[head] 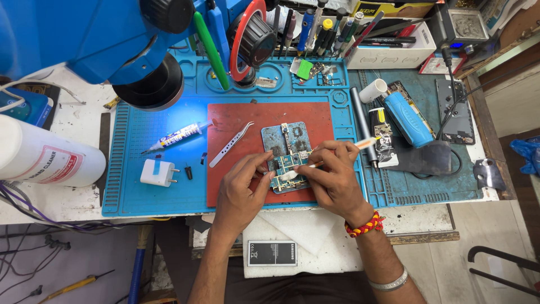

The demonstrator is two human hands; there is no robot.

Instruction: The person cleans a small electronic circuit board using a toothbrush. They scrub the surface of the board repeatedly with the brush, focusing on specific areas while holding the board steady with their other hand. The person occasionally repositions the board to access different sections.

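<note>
A phone circuit board lies on a red mat in the middle of a blue work mat. My left hand pinches the board's lower left edge and holds it steady. My right hand grips a brush with a yellow and orange handle. Its white bristled tip rests on the lower part of the board between my two hands. Curved metal tweezers lie loose on the red mat, left of the board.
A blue microscope overhangs the upper left. A white charger plug, a syringe tube, a white spray can, a blue tool, a phone frame and a pen rack surround the mat. A phone battery lies near my lap.
</note>
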